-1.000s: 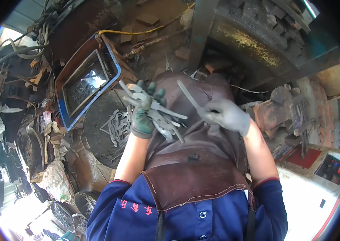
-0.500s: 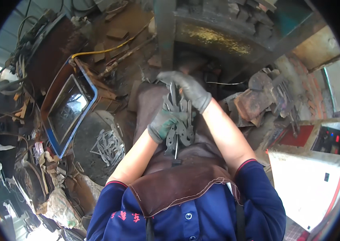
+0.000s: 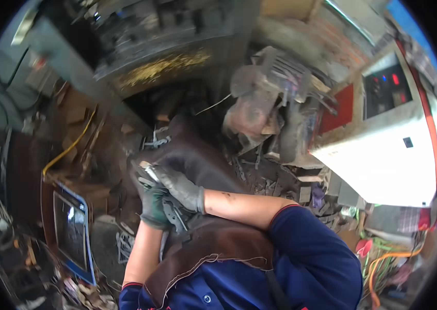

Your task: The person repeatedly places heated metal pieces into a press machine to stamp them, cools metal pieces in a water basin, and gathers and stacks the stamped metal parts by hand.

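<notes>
My left hand [image 3: 155,207], in a dark grey-green glove, is closed round a bundle of flat grey metal pieces [image 3: 176,213] above my lap. The pieces have shaped, notched edges and jut out below the glove toward my waist. My right hand [image 3: 179,187], in a grey glove, lies over the far side of the bundle with its fingers bent round it. Pale ends [image 3: 150,171] of what it grips show at its fingertips. Much of the bundle is hidden by the gloves. Under both hands is a brown leather apron [image 3: 205,165].
Loose metal pieces [image 3: 157,140] lie beyond my knee; another pile [image 3: 124,245] sits at left beside a blue-edged frame [image 3: 86,232]. Ahead is a machine with yellow flecks [image 3: 167,67]. Rusty parts [image 3: 252,113] and a white cabinet [image 3: 383,160] stand right. A yellow hose [image 3: 74,150] runs left.
My view has swung to the right, showing more of the cabinet side. The metal bundle, upright and spread between my hands before, is now tilted and more covered, with the gloves closer together.
</notes>
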Motion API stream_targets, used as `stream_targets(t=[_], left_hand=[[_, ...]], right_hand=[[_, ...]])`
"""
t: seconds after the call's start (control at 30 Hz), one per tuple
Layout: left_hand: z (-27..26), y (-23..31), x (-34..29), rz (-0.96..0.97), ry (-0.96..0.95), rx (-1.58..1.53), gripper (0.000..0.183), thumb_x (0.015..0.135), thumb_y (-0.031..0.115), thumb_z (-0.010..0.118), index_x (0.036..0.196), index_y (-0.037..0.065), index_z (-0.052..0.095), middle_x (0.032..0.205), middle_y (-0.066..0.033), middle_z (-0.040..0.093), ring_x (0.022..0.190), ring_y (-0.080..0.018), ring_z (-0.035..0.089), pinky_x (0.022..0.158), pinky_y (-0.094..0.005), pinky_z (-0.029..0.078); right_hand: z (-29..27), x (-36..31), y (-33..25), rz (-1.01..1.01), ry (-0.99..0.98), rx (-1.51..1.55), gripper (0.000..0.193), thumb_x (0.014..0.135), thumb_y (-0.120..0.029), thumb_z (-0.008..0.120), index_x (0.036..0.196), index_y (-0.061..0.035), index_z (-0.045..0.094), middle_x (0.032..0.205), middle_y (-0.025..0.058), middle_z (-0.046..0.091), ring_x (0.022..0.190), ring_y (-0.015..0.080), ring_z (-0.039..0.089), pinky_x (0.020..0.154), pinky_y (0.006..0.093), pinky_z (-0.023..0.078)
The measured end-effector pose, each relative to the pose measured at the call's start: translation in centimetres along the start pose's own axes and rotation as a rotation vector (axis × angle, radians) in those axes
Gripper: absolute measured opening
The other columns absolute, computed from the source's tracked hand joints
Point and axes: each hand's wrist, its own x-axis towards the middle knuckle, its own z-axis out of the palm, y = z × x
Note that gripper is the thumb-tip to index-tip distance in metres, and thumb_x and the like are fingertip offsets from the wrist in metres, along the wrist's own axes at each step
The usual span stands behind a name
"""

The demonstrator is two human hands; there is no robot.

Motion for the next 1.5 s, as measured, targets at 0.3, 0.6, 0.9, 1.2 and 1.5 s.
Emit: stream_targets(t=[0.3, 0.6, 0.9, 1.2, 1.5], left_hand=[[7.2, -15.8, 21.4, 0.191, -0.158, 1.685, 0.062, 0.073, -0.002, 0.074, 0.125, 0.006, 0.041, 0.112, -0.0038, 0.054, 0.098, -0.0121, 0.056, 0.083, -0.026, 0.049], [-4.0, -18.0, 29.2, 0.741, -0.797, 2.481, 0.049, 0.072, 0.015, 0.072, 0.115, 0.002, 0.053, 0.112, -0.011, 0.06, 0.102, -0.0265, 0.061, 0.091, -0.0335, 0.047], [-0.7, -19.4, 29.8, -0.036, -0.112, 1.741, 0.065, 0.072, 0.01, 0.074, 0.129, 0.003, 0.043, 0.108, -0.0137, 0.061, 0.102, -0.0257, 0.061, 0.086, -0.03, 0.049], [5.4, -22.3, 18.0, 0.257, 1.137, 3.023, 0.028, 0.082, 0.021, 0.052, 0.103, 0.003, 0.061, 0.115, -0.0174, 0.061, 0.099, -0.0264, 0.062, 0.076, -0.039, 0.051], [11.9, -8.9, -2.8, 0.831, 0.055, 2.337, 0.058, 0.083, 0.022, 0.063, 0.133, -0.002, 0.043, 0.129, -0.0195, 0.05, 0.116, -0.0345, 0.052, 0.096, -0.0428, 0.044]], right_hand=[[-17.7, 5.8, -15.1, -0.269, -0.068, -0.068, 0.055, 0.101, -0.047, 0.034, 0.133, -0.0032, 0.046, 0.118, 0.0137, 0.058, 0.105, 0.0223, 0.058, 0.095, 0.0319, 0.043], [-27.3, 7.5, -10.2, -0.763, 0.412, -0.639, 0.049, 0.102, -0.034, 0.025, 0.128, 0.0016, 0.047, 0.122, 0.0148, 0.055, 0.112, 0.023, 0.053, 0.099, 0.0332, 0.04], [-27.8, 7.4, -15.1, -0.417, 0.102, -0.508, 0.074, 0.086, -0.037, 0.063, 0.14, 0.0034, 0.032, 0.14, 0.0154, 0.042, 0.13, 0.021, 0.037, 0.109, 0.0319, 0.029], [-17.3, 4.5, -8.1, 0.184, -0.186, 0.934, 0.039, 0.086, -0.012, 0.064, 0.123, -0.0047, 0.051, 0.111, 0.0072, 0.054, 0.101, 0.0186, 0.052, 0.09, 0.0297, 0.042], [-11.5, 6.9, -2.3, 0.633, -0.686, 1.1, 0.027, 0.087, -0.01, 0.063, 0.111, -0.0074, 0.052, 0.078, -0.001, 0.05, 0.069, 0.0112, 0.049, 0.068, 0.0265, 0.042]])
